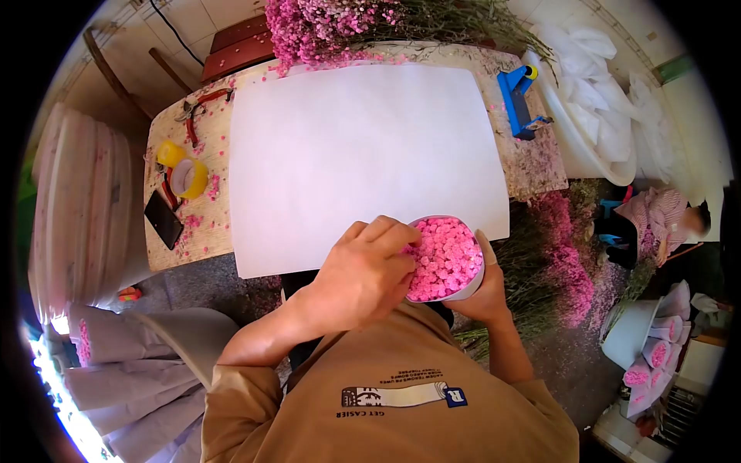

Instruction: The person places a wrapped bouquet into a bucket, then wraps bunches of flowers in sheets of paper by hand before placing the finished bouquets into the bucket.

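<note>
A bouquet of small pink flowers, packed tight in a pale paper wrap, is held upright in front of my chest, above the table's near edge. My right hand cups the wrap from the right and below, its thumb up along the side. From the left, my left hand is closed against the bouquet's left edge. Its curled fingers reach over the rim among the flower heads, and the fingertips are partly hidden. A large white paper sheet lies flat on the table just beyond both hands.
On the wooden table are red-handled pliers, yellow tape rolls, a dark phone and a blue tape dispenser. Loose pink flowers lie at the back. Wrapped bouquets fill a left-hand bin. Another person sits at right.
</note>
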`<state>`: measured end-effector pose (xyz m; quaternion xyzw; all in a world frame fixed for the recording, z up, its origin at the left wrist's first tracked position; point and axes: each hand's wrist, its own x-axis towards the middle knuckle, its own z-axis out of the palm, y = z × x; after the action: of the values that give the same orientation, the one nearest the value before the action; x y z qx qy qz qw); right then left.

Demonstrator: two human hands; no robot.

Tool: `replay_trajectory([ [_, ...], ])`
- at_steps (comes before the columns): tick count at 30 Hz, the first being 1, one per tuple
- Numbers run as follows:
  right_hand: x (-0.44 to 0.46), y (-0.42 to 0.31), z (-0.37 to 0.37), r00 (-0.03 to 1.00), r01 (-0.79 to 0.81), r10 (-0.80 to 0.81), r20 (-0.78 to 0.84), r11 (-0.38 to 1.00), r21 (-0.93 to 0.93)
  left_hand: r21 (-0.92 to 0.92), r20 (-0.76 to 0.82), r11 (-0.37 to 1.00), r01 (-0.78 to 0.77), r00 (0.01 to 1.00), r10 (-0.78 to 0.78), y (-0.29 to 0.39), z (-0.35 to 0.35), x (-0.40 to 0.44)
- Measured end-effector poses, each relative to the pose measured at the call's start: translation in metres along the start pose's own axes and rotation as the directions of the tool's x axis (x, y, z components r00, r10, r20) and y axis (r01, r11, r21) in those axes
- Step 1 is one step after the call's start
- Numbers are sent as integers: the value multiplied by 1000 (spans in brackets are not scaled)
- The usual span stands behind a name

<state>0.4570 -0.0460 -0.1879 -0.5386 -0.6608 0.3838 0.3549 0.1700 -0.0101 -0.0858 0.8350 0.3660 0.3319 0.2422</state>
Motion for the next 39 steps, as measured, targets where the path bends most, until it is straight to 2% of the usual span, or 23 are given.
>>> replay_trajectory([
  [1, -1, 3, 0, 1000, 28, -28, -4, 1000, 4, -101, -31, 995, 19, 999, -22, -4, 1, -1],
  [3, -3, 11, -3, 998, 51, -51, 22, 998, -34, -152, -174, 984, 91, 978, -118, -18, -2, -5],
  [4, -3, 12, -4, 997, 66, -64, 35, 996, -53, -86, -285, 980, 180, 938, -197, -26, -1, -6],
  [5, -3, 13, -4, 996, 81, -78, 48, 994, -72, 125, -310, 962, 244, 930, -195, -36, -4, -9],
  [7, -2, 12, -5, 995, 82, -80, 55, 996, -38, 154, -240, 945, 290, 938, -249, -34, -12, -16],
  [11, -1, 11, -3, 997, 44, -41, 68, 998, -46, -140, -114, 973, 182, 973, -199, -5, -8, -17],
  [13, 0, 10, -1, 996, 70, -65, 62, 994, -79, -116, 1, 979, 170, 985, -171, 1, -6, -18],
  [14, 1, 8, -1, 996, 71, -66, 65, 994, -78, -114, 0, 978, 172, 985, -173, 3, -5, -19],
  [16, 1, 5, -2, 995, 48, -38, 90, 993, -111, -126, 73, 958, 257, 966, -249, 5, -2, -20],
  [19, 0, 7, 0, 993, 69, -56, 101, 989, -134, -157, 163, 942, 297, 948, -272, 7, -4, -20],
  [23, 1, 5, 1, 994, 71, -57, 97, 987, -146, -172, 155, 938, 301, 949, -276, 4, -1, -19],
  [25, 1, 6, 1, 992, 96, -86, 95, 990, -108, -363, 92, 829, 426, 902, -423, -1, -3, -16],
  [27, 1, 5, 5, 994, 102, -99, 38, 992, -79, -261, -196, 861, 436, 850, -490, -21, 0, -11],
  [28, 1, 4, 7, 994, 110, -111, -15, 993, -49, 2, -179, 838, 546, 825, -536, -29, -7, -10],
  [29, 2, 2, 7, 993, 114, -114, -14, 992, -49, 3, -183, 838, 545, 824, -536, -27, -8, -8],
  [31, 3, -3, 6, 996, 89, -89, -9, 994, -66, -275, -171, 891, 362, 893, -416, -19, -6, -3],
  [32, 3, -3, 6, 996, 89, -90, -8, 994, -67, -350, -124, 880, 321, 915, -383, -10, -5, 1],
  [35, 3, -5, 6, 996, 85, -86, -5, 993, -76, -368, 15, 886, 283, 954, -299, -6, 7, 4],
  [39, 7, -13, 4, 998, 62, -59, 26, 992, -106, -340, -50, 924, 177, 977, -205, -9, 20, 4],
])
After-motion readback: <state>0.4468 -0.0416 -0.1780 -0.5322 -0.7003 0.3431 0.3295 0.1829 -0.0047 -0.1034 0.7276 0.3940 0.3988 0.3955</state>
